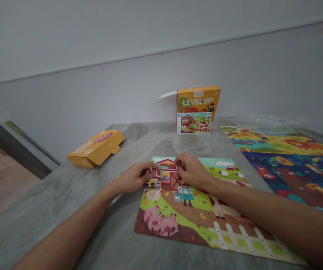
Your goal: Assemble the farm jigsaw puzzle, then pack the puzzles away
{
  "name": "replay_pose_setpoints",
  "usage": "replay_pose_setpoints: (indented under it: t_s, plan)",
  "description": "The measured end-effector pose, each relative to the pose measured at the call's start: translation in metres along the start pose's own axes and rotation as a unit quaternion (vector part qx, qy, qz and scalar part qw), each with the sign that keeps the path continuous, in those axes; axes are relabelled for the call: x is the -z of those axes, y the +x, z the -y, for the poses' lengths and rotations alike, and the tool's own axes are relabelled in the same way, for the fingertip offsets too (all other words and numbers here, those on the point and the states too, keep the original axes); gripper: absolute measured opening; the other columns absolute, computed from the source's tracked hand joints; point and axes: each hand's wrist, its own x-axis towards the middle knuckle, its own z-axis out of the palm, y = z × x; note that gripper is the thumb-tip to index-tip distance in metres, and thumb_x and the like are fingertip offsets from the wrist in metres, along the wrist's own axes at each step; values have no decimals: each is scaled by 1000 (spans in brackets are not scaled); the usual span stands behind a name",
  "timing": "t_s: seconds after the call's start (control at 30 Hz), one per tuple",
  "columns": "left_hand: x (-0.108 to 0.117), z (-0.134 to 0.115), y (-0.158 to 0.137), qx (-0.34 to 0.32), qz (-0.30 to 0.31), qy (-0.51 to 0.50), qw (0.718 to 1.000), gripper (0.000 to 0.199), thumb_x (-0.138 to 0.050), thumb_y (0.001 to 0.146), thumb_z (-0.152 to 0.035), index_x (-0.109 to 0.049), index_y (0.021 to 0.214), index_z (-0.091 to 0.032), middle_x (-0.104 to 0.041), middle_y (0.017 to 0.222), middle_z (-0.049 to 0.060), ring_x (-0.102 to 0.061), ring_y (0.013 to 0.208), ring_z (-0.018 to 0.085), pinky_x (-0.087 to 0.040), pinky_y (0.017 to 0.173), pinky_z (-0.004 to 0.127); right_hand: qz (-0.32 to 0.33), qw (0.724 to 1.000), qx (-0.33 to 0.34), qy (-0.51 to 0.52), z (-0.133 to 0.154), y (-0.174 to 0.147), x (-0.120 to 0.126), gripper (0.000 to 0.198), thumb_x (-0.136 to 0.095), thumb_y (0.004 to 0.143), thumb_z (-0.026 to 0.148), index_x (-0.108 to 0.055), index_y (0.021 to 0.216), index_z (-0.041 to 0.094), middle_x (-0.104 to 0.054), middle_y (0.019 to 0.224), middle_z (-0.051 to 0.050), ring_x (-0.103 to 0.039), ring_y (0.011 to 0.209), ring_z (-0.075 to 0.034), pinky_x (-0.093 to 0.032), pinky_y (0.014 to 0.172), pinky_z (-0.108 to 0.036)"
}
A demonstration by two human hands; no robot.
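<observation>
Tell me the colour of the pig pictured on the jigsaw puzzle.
The pig on the jigsaw puzzle is pink with darker patches; the head view shows it.

Farm puzzle [191,215] partly out of sight behind the right forearm [251,200]

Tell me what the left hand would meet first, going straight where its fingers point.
Passing over the puzzle, the left hand would probably meet the right hand first; depth is unclear.
</observation>
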Motion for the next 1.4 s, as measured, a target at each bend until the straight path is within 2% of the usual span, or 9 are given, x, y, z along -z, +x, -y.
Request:
replay_pose_setpoints:
  t_s: [0.2, 0.4, 0.47, 0.53, 0.6, 0.7, 0.83, 1.1, 1.4]
  plan:
    - [-1, -2, -1, 1, 10, 39, 999, 26, -49, 86, -24, -61, 109, -22, -66, 96, 1, -58, 80, 15, -44, 70, 25, 1, 1000, -1, -1, 1, 0, 0, 15, -49, 73, 7, -60, 74, 17, -58, 77, -4, -54, 74, -17, -37, 69, -27]
    - [-8, 14, 7, 47, -107, 80, 990, 31, -51, 87, -28, -57, 116, -22, -64, 80, 0, -53, 67, 14, -41, 64, 26, 4, 1000, -6, -2, 0, 1, 0, 14, -50, 73, 7, -60, 75, 16, -59, 78, -4, -54, 74, -16, -37, 68, -27]
    - [-10, 19, 10, 52, -140, 94, 984, 31, -54, 86, -29, -57, 116, -20, -64, 82, 1, -55, 71, 16, -43, 67, 27, 3, 1000, -5, 2, 0, 0, 0, 14, -49, 73, 7, -60, 74, 16, -59, 78, -4, -54, 75, -16, -38, 69, -26]
    - [-12, 21, 13, 35, -155, 114, 981, 28, -54, 86, -29, -59, 113, -21, -65, 92, 3, -56, 83, 18, -44, 76, 30, 2, 1000, -4, 4, 1, 0, 0, 14, -50, 73, 7, -60, 74, 16, -59, 78, -4, -54, 75, -16, -38, 70, -26]
    - [-12, 21, 16, 13, -153, 143, 978, 25, -53, 87, -28, -62, 110, -22, -64, 101, 5, -54, 94, 20, -42, 85, 34, 2, 1000, -6, 3, 1, 0, 0, 14, -50, 73, 7, -60, 74, 16, -59, 78, -4, -54, 75, -16, -38, 70, -26]
    - [-12, 20, 17, -2, -145, 186, 972, 25, -52, 89, -30, -65, 110, -23, -61, 100, 6, -52, 98, 22, -41, 90, 37, 2, 1000, -10, -1, 2, 1, 1, 14, -51, 73, 7, -60, 74, 16, -58, 78, -4, -53, 75, -16, -37, 70, -27]
    - [-11, 20, 16, -14, -149, 220, 964, 24, -53, 89, -32, -68, 107, -25, -56, 100, 7, -51, 99, 22, -41, 91, 37, 1, 1000, -9, -5, 1, 1, 0, 13, -51, 73, 7, -60, 74, 17, -58, 77, -4, -53, 74, -16, -37, 69, -26]
    - [-12, 16, 12, -20, -139, 234, 962, 31, -59, 85, -41, -67, 111, -25, -55, 102, 7, -49, 98, 23, -41, 90, 39, 2, 1000, -12, -4, 3, 0, 1, 14, -50, 73, 7, -61, 75, 17, -59, 79, -4, -54, 76, -17, -38, 71, -27]
    - [-15, 16, 15, -6, -138, 247, 959, 31, -59, 86, -37, -65, 116, -33, -54, 101, 7, -47, 98, 23, -40, 90, 39, 4, 1000, -10, -2, 2, 1, 0, 16, -49, 73, 7, -61, 75, 17, -59, 79, -5, -55, 76, -17, -39, 70, -26]
